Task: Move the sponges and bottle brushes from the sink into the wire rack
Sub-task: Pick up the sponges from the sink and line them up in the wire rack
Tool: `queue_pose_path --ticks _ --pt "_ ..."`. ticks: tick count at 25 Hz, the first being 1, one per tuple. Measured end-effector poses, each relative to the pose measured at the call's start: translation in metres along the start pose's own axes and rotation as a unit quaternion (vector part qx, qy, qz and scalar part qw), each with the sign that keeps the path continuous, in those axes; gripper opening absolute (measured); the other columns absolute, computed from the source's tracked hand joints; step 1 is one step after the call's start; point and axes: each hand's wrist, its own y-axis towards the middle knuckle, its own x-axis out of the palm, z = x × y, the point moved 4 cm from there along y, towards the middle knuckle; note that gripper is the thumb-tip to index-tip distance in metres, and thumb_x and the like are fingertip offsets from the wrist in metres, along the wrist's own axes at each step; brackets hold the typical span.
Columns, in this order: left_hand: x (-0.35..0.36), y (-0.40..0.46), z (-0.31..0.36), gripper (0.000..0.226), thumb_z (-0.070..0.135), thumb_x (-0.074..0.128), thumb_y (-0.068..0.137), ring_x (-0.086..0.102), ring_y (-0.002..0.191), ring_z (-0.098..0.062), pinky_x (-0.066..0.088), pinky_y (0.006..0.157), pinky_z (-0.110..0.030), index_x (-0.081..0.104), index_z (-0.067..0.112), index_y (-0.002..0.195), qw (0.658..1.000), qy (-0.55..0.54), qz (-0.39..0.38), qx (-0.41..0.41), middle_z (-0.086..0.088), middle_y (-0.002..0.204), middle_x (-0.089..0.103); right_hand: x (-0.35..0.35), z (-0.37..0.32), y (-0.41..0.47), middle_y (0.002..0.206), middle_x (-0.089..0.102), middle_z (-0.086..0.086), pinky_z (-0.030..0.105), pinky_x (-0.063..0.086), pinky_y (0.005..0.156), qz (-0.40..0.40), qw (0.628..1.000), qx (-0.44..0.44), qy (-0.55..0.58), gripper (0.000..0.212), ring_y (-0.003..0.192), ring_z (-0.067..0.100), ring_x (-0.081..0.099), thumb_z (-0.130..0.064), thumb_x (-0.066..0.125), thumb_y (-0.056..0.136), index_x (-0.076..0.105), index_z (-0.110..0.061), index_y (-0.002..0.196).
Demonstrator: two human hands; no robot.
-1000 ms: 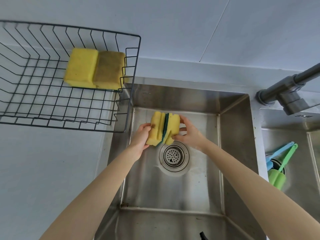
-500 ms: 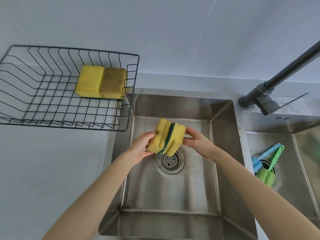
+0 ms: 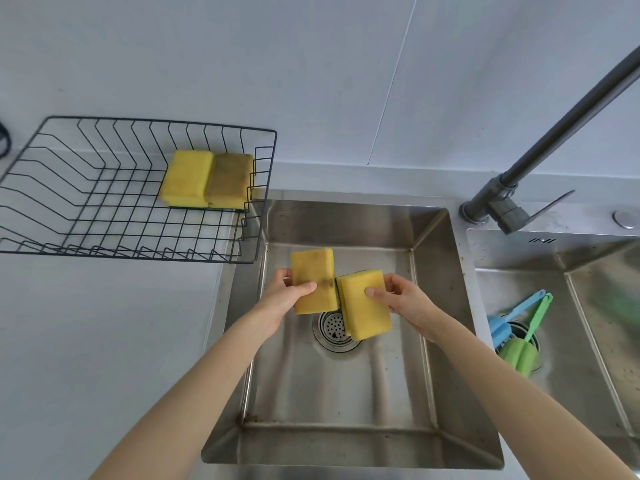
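Note:
My left hand (image 3: 289, 295) grips a yellow sponge (image 3: 314, 271) with brownish stains, held above the steel sink (image 3: 429, 265). Beside it, my right hand (image 3: 403, 301) grips a second yellow sponge (image 3: 360, 311), which has a dark green scouring layer on its left edge. The two sponges touch side by side over the drain (image 3: 334, 329). The black wire rack (image 3: 104, 209) stands on the counter to the left and holds two more sponges: a yellow one (image 3: 187, 178) and a stained one (image 3: 230, 181). A blue bottle brush (image 3: 512, 318) and a green bottle brush (image 3: 521, 351) lie in the right basin.
A dark grey faucet (image 3: 540, 147) rises at the right between the two basins. The right basin (image 3: 588, 327) runs off the frame edge. White counter (image 3: 86, 341) lies left of the sink, with a white wall behind.
The two sponges were pressed together face to face between my hands; now they have been turned flat and parted, one in each hand, side by side. The view has tilted upward.

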Motion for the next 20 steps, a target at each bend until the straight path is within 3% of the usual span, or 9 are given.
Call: queue_pose_path --ticks 3,6,11,16,20 --pt "0.002 -0.011 0.002 0.046 0.018 0.067 0.079 0.05 0.107 -0.023 0.041 0.093 -0.035 0.04 0.012 0.115 0.999 0.037 0.008 0.021 -0.005 0.116 0.048 -0.003 -0.002 -0.009 0.102 0.057 0.002 0.03 0.049 0.081 0.026 0.999 0.009 0.038 0.035 0.097 0.019 0.056 -0.026 0.066 0.083 0.052 -0.012 0.112" --pt "0.0 -0.026 0.007 0.039 0.023 0.067 0.079 0.049 0.1 -0.019 0.037 0.081 -0.029 0.04 0.016 0.107 0.995 0.078 0.017 0.061 -0.001 0.111 0.048 -0.007 -0.01 -0.02 0.107 0.057 0.005 0.037 0.048 0.088 0.049 0.998 0.002 0.046 0.032 0.101 0.02 0.056 -0.029 0.064 0.084 0.051 -0.014 0.109" --pt "-0.008 -0.052 0.025 0.032 0.027 0.063 0.082 0.05 0.095 -0.017 0.04 0.076 -0.028 0.038 0.021 0.102 0.984 0.103 0.045 0.14 0.003 0.106 0.048 -0.007 -0.035 -0.036 0.115 0.053 0.005 0.035 0.046 0.086 0.073 0.995 -0.013 0.062 0.042 0.107 0.022 0.052 -0.032 0.06 0.087 0.046 -0.012 0.121" --pt "-0.027 -0.079 0.038 0.03 0.026 0.061 0.083 0.051 0.081 -0.006 0.037 0.062 -0.012 0.042 0.019 0.105 0.955 0.129 0.107 0.246 0.005 0.104 0.049 0.011 -0.059 -0.047 0.119 0.052 0.007 0.037 0.047 0.09 0.075 0.994 -0.042 0.073 0.046 0.112 0.023 0.051 -0.032 0.059 0.087 0.044 -0.009 0.125" --pt "-0.051 -0.096 0.047 0.036 0.029 0.061 0.083 0.051 0.093 -0.012 0.034 0.06 -0.007 0.045 0.013 0.112 0.943 0.12 0.136 0.28 0.004 0.105 0.053 0.031 -0.078 -0.053 0.12 0.051 0.007 0.035 0.043 0.085 0.059 0.992 -0.064 0.086 0.048 0.11 0.022 0.05 -0.031 0.058 0.088 0.043 -0.008 0.127"
